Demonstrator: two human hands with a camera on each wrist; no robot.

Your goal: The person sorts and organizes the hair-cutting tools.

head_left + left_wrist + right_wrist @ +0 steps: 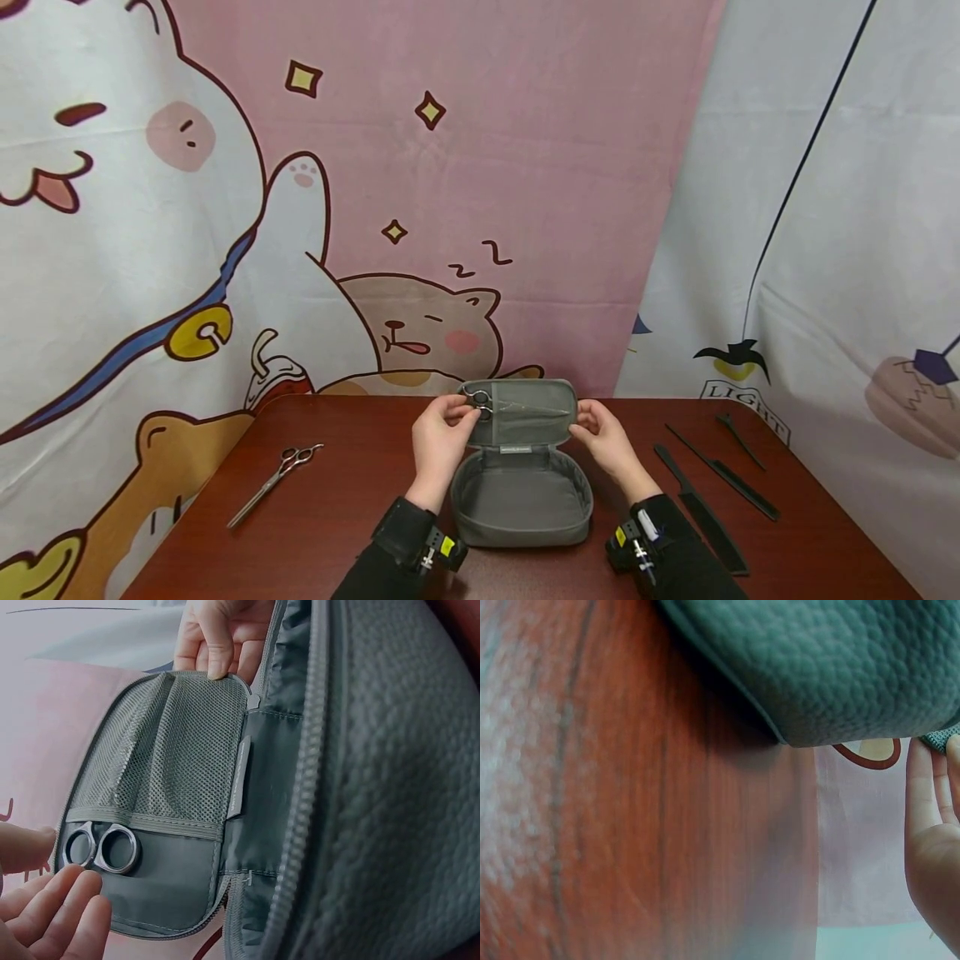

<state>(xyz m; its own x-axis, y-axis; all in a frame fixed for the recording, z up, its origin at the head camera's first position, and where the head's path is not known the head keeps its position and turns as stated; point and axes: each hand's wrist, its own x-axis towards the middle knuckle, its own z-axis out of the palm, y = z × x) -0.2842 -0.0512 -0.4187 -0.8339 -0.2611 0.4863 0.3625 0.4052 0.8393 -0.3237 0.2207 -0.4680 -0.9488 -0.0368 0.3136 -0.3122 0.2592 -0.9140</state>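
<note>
From the head view, an open grey textured zip case (521, 533) stands on the reddish-brown wooden counter (360, 500); loose silver scissors (275, 482) lie at its 9 o'clock, a long black comb (712, 529) at 4 o'clock. The right hand (606, 442) pinches the raised lid's 3 o'clock edge; the left hand (442, 437) is at 9 o'clock.

From the left wrist, the left thumb and fingertips sit apart beside silver finger rings (97, 856) below the grey mesh pocket (187, 750). Seating that tool seems the step in hand; next calls for keeping the lid steady while checking its fit.

From the right wrist, fingers meet the lid's mesh at 3 o'clock.
</note>
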